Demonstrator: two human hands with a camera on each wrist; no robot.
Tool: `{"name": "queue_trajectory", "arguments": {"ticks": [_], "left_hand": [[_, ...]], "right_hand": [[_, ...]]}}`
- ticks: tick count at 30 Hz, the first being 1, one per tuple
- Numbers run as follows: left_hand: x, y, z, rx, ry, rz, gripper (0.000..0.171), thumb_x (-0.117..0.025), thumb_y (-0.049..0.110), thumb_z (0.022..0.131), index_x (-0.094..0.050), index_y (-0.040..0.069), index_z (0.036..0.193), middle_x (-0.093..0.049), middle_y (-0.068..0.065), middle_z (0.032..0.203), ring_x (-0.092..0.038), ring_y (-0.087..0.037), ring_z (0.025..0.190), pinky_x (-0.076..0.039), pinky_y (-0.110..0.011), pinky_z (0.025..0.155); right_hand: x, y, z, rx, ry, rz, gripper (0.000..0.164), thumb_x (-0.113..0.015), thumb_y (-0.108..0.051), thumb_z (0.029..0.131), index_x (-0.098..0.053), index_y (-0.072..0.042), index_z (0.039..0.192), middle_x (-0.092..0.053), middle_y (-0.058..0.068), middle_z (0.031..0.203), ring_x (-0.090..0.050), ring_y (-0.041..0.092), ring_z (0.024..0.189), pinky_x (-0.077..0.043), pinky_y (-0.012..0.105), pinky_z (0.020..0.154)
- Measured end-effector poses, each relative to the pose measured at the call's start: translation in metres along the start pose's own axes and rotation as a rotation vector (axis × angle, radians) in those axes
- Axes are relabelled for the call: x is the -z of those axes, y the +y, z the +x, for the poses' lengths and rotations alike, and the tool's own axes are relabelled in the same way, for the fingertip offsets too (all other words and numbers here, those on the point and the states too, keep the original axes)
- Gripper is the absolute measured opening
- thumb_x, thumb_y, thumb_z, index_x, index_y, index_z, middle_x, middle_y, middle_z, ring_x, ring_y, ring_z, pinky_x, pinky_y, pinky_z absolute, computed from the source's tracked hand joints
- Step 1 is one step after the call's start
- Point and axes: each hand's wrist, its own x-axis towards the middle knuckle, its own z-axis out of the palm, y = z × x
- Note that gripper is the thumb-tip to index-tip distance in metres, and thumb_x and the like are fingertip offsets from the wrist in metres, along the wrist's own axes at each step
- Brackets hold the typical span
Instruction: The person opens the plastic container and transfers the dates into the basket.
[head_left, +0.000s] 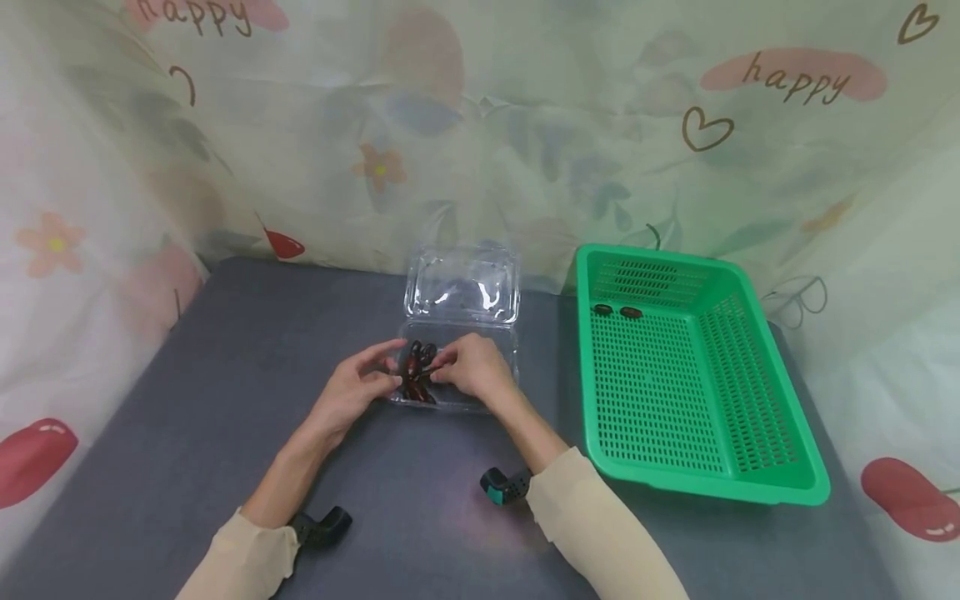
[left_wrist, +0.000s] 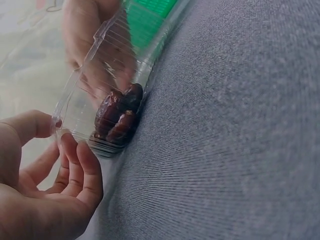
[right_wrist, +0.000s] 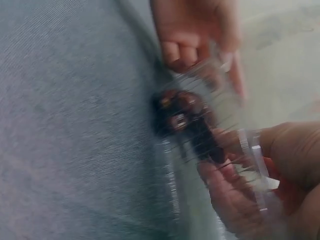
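A clear plastic clamshell box stands on the table with its lid tipped back. Several dark red-brown dates lie in its left part, and they show through the box wall as glossy dates in the left wrist view. My left hand pinches the box's left rim between thumb and fingers. Inside the box, my right hand holds a date between thumb and fingers, beside the other dates. The box wall and blur partly veil these fingertips in the right wrist view.
To the right, a green perforated basket holds two dates near its far left corner. Grey cloth covers the table. A printed curtain hangs behind and at both sides.
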Motion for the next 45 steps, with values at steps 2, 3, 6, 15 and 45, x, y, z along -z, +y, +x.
{"name": "queue_trajectory", "arguments": {"ticks": [2, 3, 6, 15, 45], "left_hand": [[0.0, 0.0, 0.001, -0.002, -0.002, 0.005, 0.054, -0.063, 0.002, 0.09, -0.054, 0.013, 0.142, -0.051, -0.014, 0.11, -0.058, -0.013, 0.08, -0.051, -0.029, 0.075], [0.0, 0.0, 0.001, -0.002, -0.003, 0.008, 0.054, -0.063, 0.002, 0.09, -0.054, 0.013, 0.142, -0.051, -0.014, 0.11, -0.058, -0.013, 0.079, -0.051, -0.029, 0.074], [0.0, 0.0, 0.001, 0.002, -0.004, 0.014, 0.054, -0.063, 0.002, 0.09, -0.053, 0.014, 0.143, -0.051, -0.014, 0.111, -0.058, -0.013, 0.08, -0.05, -0.03, 0.075], [-0.001, 0.001, 0.0, 0.005, 0.003, 0.004, 0.055, -0.063, 0.001, 0.09, -0.053, 0.012, 0.143, -0.051, -0.014, 0.111, -0.059, -0.015, 0.082, -0.052, -0.029, 0.075], [0.0, 0.002, -0.001, 0.002, -0.012, 0.006, 0.056, -0.064, 0.001, 0.091, -0.052, 0.013, 0.144, -0.051, -0.013, 0.11, -0.058, -0.012, 0.078, -0.052, -0.03, 0.075]], "right_hand": [[0.004, -0.002, -0.003, 0.002, 0.02, 0.017, 0.01, -0.083, -0.024, 0.081, -0.081, -0.02, 0.089, -0.073, -0.008, 0.083, -0.061, 0.008, 0.072, -0.047, 0.028, 0.064], [0.006, -0.004, -0.005, 0.001, 0.028, 0.027, 0.009, -0.083, -0.024, 0.081, -0.081, -0.02, 0.089, -0.073, -0.008, 0.082, -0.061, 0.008, 0.072, -0.047, 0.027, 0.063], [0.013, -0.008, -0.012, 0.019, 0.053, 0.05, 0.01, -0.082, -0.024, 0.082, -0.081, -0.021, 0.092, -0.072, -0.009, 0.08, -0.062, 0.007, 0.072, -0.047, 0.027, 0.061], [0.049, -0.018, -0.036, 0.082, 0.071, 0.28, 0.015, -0.08, -0.021, 0.085, -0.08, -0.018, 0.1, -0.074, -0.005, 0.093, -0.069, 0.01, 0.082, -0.054, 0.03, 0.072], [0.155, 0.038, -0.071, 0.076, 0.039, 0.543, 0.028, -0.076, -0.024, 0.089, -0.073, -0.01, 0.114, -0.068, 0.003, 0.117, -0.064, 0.022, 0.104, -0.048, 0.043, 0.093]]}}
